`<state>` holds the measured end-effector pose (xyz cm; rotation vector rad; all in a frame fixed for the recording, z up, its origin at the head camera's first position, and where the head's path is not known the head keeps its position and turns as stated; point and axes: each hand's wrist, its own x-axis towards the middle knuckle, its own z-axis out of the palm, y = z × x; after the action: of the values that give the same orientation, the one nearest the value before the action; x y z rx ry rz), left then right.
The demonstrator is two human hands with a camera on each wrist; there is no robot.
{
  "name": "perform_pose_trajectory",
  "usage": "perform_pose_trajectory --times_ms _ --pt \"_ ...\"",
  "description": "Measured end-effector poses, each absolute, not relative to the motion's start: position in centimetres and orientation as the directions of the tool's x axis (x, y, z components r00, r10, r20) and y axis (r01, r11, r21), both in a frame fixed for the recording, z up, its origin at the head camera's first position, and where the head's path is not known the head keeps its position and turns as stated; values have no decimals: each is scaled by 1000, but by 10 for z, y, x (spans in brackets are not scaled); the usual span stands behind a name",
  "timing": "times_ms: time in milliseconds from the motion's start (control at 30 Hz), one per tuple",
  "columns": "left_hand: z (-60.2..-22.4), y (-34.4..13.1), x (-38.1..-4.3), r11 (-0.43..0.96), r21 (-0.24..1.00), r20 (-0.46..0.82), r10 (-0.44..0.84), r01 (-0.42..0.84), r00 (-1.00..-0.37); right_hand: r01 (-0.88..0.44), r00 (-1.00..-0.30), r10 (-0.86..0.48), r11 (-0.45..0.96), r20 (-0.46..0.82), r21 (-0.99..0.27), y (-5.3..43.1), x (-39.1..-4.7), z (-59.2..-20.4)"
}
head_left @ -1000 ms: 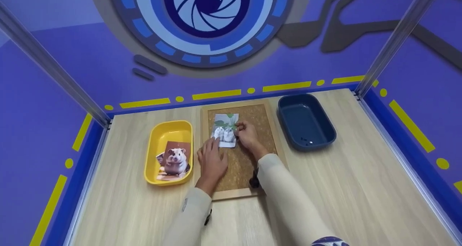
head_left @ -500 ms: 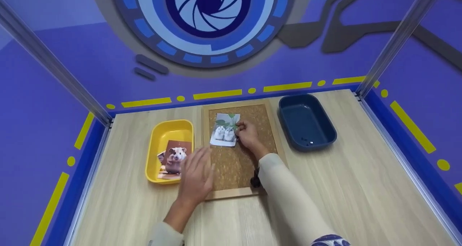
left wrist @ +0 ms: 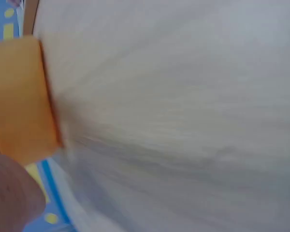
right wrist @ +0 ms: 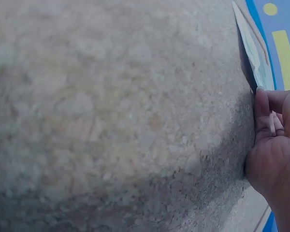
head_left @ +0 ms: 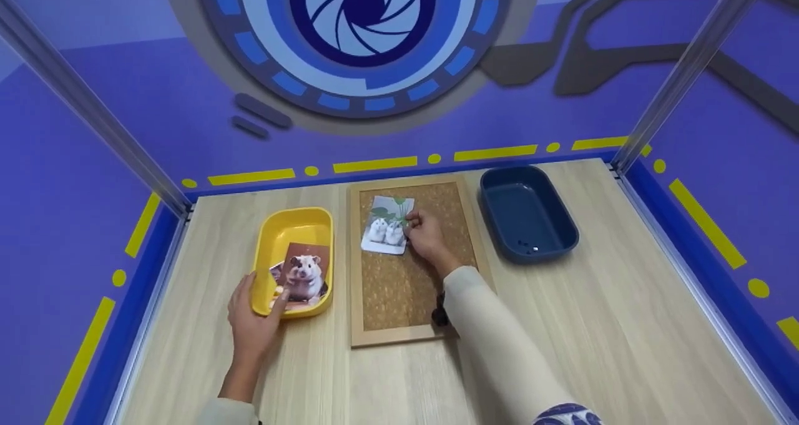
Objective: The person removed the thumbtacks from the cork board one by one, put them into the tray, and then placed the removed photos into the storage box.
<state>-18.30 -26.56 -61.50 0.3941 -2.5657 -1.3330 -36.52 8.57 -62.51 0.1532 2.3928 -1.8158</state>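
Note:
In the head view, my right hand [head_left: 427, 233] pinches the right edge of a photo [head_left: 381, 241] of two white hamsters under green leaves. The photo lies over the upper part of a wood-framed cork board [head_left: 393, 294]. In the right wrist view, the photo [right wrist: 253, 53] stands edge-on, its near edge lifted off the cork, with thumb and finger meeting at it. My left hand [head_left: 253, 319] holds the front left corner of a yellow tray [head_left: 293, 216], fingers along the outside and thumb over the rim. A brown-backed hamster photo [head_left: 306, 275] lies inside that tray.
A dark blue tray [head_left: 527, 216] stands right of the board, with a few small bits at its front end. More prints show partly beneath the hamster photo. Printed purple walls [head_left: 406, 131] enclose the wooden table [head_left: 624, 325] at the back and sides.
My left hand has left the photo on the board and moved left to the yellow tray's front corner. The right hand keeps its pinch on the photo's edge.

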Motion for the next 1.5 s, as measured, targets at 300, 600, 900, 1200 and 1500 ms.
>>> perform_pose_trajectory --times_ms 300,600,900,1200,1500 --pt "-626 -281 -191 261 944 -142 -234 -203 -962 139 -990 11 208 -139 -968 86 -366 -625" --pt "-630 -277 -200 191 956 -178 -230 -224 -957 133 -991 13 217 -133 -967 87 -367 -623" --pt "-628 -280 -206 175 955 -206 -195 -241 -959 134 -991 6 222 -136 -966 86 -369 -623" --pt "-629 -282 -204 171 959 -190 -202 -226 -961 104 -993 -27 226 -113 -969 84 -368 -623" --pt "-631 -282 -205 191 957 -178 -208 -218 -962 129 -991 -3 178 -132 -975 88 -369 -625"
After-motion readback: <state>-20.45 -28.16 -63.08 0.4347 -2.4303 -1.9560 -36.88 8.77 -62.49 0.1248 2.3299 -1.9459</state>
